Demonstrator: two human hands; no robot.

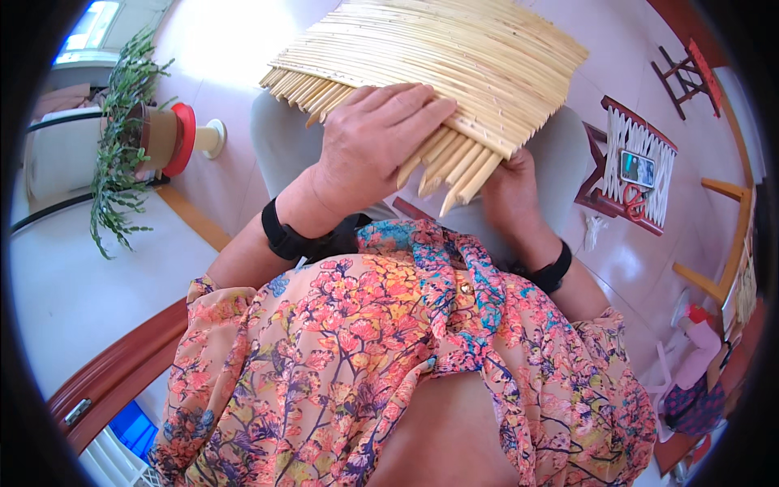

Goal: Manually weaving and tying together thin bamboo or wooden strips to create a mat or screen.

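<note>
Over my lap lies a mat of pale straw stalks, set side by side and stitched in rows. Its right edge is jagged. Several thicker cut stalk ends poke out past the near edge, toward me. My left hand rests on top of the near edge, its fingers closed over the stalks and pointing right. Below the mat's near right corner, my right hand is closed on the edge, thumb up against it; its other fingers are partly hidden beneath. A black band circles each wrist.
To the right stands a low stool with white cord webbing, carrying a phone and red-handled scissors. White scraps lie on the tiled floor. A folding stool is farther off. On the left are a potted plant and a white tabletop.
</note>
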